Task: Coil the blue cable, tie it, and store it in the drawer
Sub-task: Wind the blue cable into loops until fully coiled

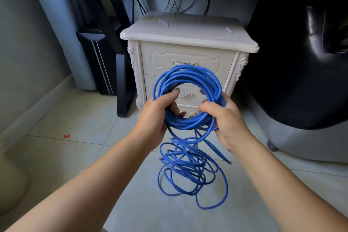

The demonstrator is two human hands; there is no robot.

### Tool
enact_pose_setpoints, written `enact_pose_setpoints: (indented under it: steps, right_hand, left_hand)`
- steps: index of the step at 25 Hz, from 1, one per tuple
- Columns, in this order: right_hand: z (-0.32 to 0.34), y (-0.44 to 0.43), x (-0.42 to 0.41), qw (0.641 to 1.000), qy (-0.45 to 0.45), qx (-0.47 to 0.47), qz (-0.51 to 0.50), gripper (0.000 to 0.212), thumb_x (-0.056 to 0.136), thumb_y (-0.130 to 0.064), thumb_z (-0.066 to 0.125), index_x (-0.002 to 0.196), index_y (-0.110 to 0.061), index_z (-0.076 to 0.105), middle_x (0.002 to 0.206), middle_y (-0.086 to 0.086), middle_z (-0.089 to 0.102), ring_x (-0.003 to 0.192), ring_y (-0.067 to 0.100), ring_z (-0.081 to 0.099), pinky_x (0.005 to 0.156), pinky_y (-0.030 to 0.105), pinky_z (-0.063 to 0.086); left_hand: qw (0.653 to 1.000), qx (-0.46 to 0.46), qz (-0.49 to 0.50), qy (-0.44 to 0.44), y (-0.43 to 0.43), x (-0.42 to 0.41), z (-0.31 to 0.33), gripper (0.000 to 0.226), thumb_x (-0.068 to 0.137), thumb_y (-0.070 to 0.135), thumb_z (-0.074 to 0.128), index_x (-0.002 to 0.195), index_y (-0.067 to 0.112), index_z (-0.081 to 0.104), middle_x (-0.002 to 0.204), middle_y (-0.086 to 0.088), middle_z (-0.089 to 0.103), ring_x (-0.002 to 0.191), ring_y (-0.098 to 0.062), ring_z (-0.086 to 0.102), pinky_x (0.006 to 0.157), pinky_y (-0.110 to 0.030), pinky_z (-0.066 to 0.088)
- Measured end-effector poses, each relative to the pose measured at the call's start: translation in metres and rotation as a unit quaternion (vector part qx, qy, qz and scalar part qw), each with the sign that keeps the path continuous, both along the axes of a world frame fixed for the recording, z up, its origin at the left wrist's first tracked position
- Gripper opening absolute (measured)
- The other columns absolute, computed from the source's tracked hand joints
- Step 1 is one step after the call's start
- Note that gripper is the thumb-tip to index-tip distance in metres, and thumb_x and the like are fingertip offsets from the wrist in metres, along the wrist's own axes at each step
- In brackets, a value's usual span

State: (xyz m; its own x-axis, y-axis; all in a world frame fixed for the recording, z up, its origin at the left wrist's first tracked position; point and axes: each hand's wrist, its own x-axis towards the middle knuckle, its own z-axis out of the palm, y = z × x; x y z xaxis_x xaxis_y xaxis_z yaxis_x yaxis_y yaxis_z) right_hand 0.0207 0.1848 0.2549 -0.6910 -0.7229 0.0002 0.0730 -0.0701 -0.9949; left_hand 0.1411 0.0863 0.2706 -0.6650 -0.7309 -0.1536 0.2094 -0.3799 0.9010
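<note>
A round coil of blue cable [188, 79] is held up in front of a white nightstand [188, 32]. My left hand [154, 117] grips the coil's lower left side, fingers curled through the loop. My right hand [224, 120] grips the lower right side, thumb over the strands. The rest of the cable hangs down from the coil into a loose tangle [190, 167] on the tiled floor between my forearms. Both drawers [162, 58] of the nightstand are closed; the coil partly hides their silver handles.
A black desk leg [122, 81] and a dark computer case [98, 58] stand left of the nightstand. A black leather chair [301, 62] fills the right. Black wires hang behind the nightstand. A small red scrap [66, 136] lies on the floor at left.
</note>
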Motion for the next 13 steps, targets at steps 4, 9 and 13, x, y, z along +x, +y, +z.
enact_pose_setpoints:
  steps: [4,9,13]
  right_hand:
    - [0.005,0.002,-0.007,0.997,0.064,0.024,-0.034,0.027,0.059,-0.009,0.06,0.077,-0.028,0.062,0.068,-0.005,0.052,0.068,0.018,0.052,0.073,0.043,0.049]
    - [0.003,0.002,0.0,0.953,0.274,0.128,-0.012,0.033,0.07,-0.001,0.061,0.088,-0.028,0.057,0.068,-0.014,0.058,0.063,0.009,0.049,0.064,0.029,0.043]
    - [0.008,0.001,0.011,0.904,0.403,0.144,0.017,0.036,0.069,-0.005,0.062,0.096,-0.029,0.06,0.083,-0.011,0.061,0.078,0.016,0.055,0.071,0.034,0.049]
  left_hand:
    - [0.987,-0.08,-0.128,-0.063,-0.02,0.009,0.001,0.029,0.08,0.024,0.073,0.108,0.016,0.067,0.099,-0.007,0.074,0.096,-0.024,0.07,0.091,-0.039,0.053]
    - [0.905,-0.385,-0.117,-0.14,-0.022,0.013,0.0,0.072,0.073,0.012,0.082,0.135,0.031,0.051,0.121,0.004,0.062,0.099,-0.004,0.066,0.089,-0.017,0.049]
    - [0.808,-0.543,-0.054,-0.222,-0.017,0.011,-0.008,0.044,0.074,0.022,0.078,0.114,0.03,0.062,0.097,0.013,0.064,0.084,0.0,0.06,0.076,-0.018,0.047]
